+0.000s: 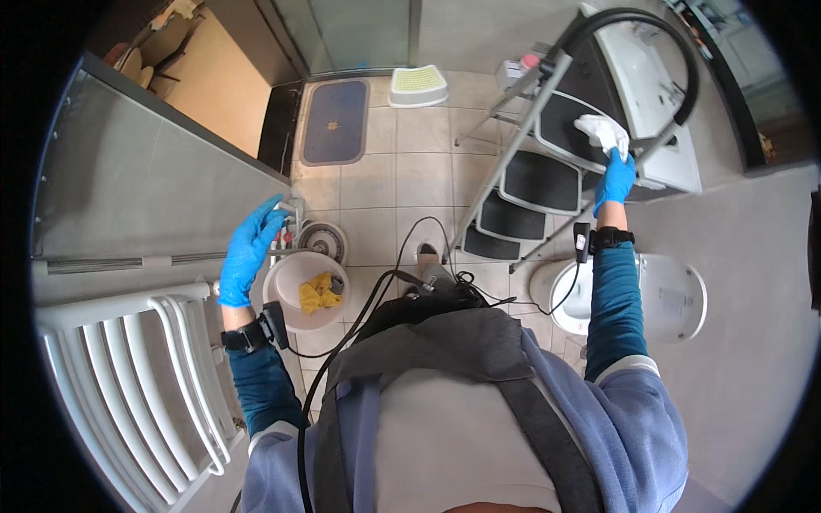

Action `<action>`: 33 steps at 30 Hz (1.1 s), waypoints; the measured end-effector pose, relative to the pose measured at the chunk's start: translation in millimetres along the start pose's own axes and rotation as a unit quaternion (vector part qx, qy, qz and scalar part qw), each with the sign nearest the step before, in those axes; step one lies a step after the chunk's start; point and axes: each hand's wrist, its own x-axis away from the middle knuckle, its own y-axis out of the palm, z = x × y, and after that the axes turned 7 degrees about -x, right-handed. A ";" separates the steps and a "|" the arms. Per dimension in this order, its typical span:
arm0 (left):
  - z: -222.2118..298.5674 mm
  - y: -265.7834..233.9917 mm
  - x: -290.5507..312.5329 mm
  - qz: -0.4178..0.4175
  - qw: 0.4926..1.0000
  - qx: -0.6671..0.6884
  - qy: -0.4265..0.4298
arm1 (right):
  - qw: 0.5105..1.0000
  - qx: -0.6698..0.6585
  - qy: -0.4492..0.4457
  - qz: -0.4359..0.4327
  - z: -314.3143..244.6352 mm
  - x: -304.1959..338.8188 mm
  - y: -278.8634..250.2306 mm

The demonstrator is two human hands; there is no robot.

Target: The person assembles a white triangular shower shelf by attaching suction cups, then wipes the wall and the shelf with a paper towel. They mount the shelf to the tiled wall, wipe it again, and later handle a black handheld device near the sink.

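My right hand (614,181), in a blue glove, is stretched out to the right and closed on a bunched white cloth (604,133). The cloth appears over the top step of a step ladder (569,128), beside the white washbasin (641,81). On the other side, my left hand (250,252), also gloved in blue, has its fingers extended and slightly bent. Its fingertips overlap a metal wall fitting (293,214) in the view; whether they touch it I cannot tell. Close by stands a pale pink basin (295,321) with a yellow cloth (320,293) inside.
A white towel radiator (141,368) lines the left wall. The toilet (575,295) stands at right with its lid (674,297) up. Farther off are a low stool (417,87) and a blue-grey mat (335,124). Black cables (395,272) hang before my body.
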 end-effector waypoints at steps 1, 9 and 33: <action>3.8 -1.4 -14.2 -0.007 1.000 -0.002 0.000 | 0.999 0.032 -0.029 0.005 14.3 -7.5 6.0; 15.3 -35.8 -106.7 0.004 0.999 -0.037 -0.013 | 0.841 0.436 -0.276 -0.161 85.5 -19.4 -0.7; -20.9 -194.6 -485.0 -0.148 0.888 -0.434 0.028 | 0.874 0.058 0.392 0.281 44.7 41.5 77.0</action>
